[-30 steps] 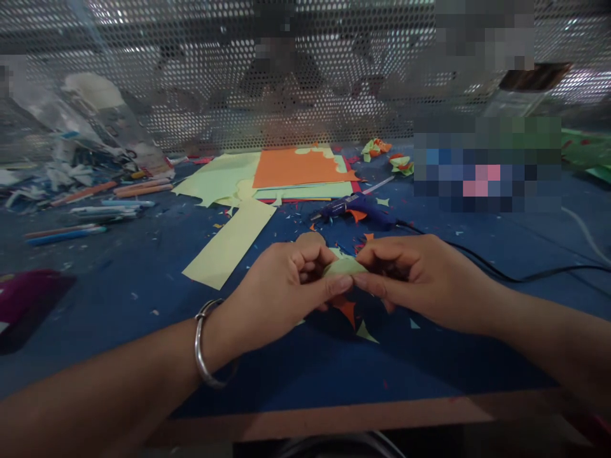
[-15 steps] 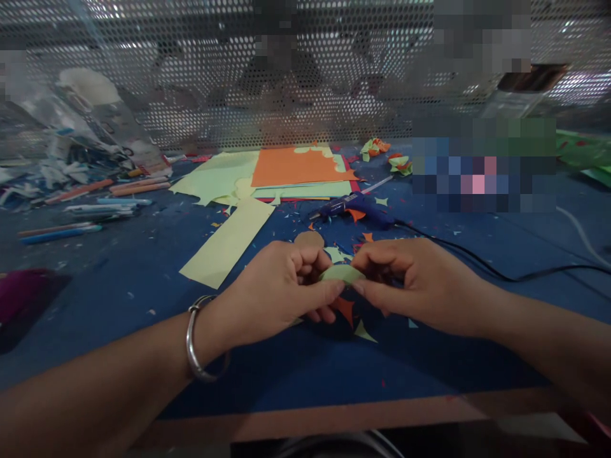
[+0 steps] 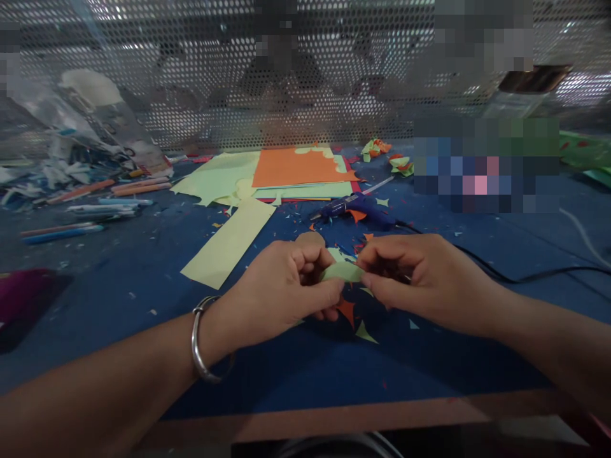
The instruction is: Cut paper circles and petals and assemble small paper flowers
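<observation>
Between my two hands is a small pale green piece of paper (image 3: pixel 342 272) with a curved upper edge. My left hand (image 3: pixel 296 286), with a silver bangle at the wrist, pinches its left side between thumb and fingers. At its right end, my right hand (image 3: pixel 417 277) grips it with thumb and fingertips. Just behind my left fingers lies a brown disc (image 3: pixel 310 239), partly hidden. Below and around the hands are paper scraps, among them an orange one (image 3: pixel 347 310) and a pale green one (image 3: pixel 366 332).
A blue glue gun (image 3: pixel 356 207) lies behind the hands, its black cord (image 3: pixel 515 278) running right. A pale yellow strip (image 3: pixel 229 245) and orange paper (image 3: pixel 296 168) on stacked sheets lie beyond. Pens (image 3: pixel 64 232) and a bottle (image 3: pixel 114 121) are at left; a perforated metal screen (image 3: pixel 205 83) stands behind.
My right hand has slid slightly right along the edge of the green paper, which now looks flatter. My left hand keeps its pinch in nearly the same place.
</observation>
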### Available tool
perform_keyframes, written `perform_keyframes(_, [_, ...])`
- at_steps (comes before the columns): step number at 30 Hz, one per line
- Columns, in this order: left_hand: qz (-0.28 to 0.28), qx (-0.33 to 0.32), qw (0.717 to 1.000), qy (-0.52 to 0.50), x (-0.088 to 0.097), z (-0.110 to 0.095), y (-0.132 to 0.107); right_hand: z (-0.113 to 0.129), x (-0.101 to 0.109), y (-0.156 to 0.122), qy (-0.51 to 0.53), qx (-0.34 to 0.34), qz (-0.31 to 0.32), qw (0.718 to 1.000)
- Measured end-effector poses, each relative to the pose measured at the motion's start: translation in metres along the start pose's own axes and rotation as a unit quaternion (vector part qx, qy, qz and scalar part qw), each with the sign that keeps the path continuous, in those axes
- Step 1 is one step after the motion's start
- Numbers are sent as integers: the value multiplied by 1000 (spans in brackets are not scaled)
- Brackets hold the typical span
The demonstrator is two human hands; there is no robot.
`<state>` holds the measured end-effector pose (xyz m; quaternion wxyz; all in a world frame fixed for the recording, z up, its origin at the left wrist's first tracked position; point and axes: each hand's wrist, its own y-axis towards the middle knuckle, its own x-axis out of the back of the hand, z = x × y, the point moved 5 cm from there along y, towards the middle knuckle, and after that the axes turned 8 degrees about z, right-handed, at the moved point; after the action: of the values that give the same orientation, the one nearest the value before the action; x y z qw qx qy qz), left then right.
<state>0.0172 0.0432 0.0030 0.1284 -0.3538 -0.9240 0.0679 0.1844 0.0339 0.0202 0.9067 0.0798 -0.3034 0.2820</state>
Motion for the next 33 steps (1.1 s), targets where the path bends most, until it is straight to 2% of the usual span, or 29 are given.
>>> perform_keyframes(5, [-16, 9, 999, 32, 5, 0, -4, 3, 0, 0, -29, 11, -16, 999])
perform_keyframes(14, [-29, -26, 998, -53, 17, -9, -3, 0, 5, -1, 4, -10, -40, 999])
perform_keyframes(20, [1, -48, 999, -8, 22, -11, -5, -2, 7, -2, 8, -15, -49, 999])
perform_keyframes(23, [-12, -61, 998, -20, 24, -9, -6, -3, 8, -3, 30, -19, -56, 998])
perform_keyframes(30, [-38, -25, 991, -128, 6, 0, -1, -5, 9, 0, 75, -31, -75, 994])
perform_keyframes(33, [-65, -43, 985, -153, 2, -1, 1, -4, 8, 1, 62, -32, -63, 996])
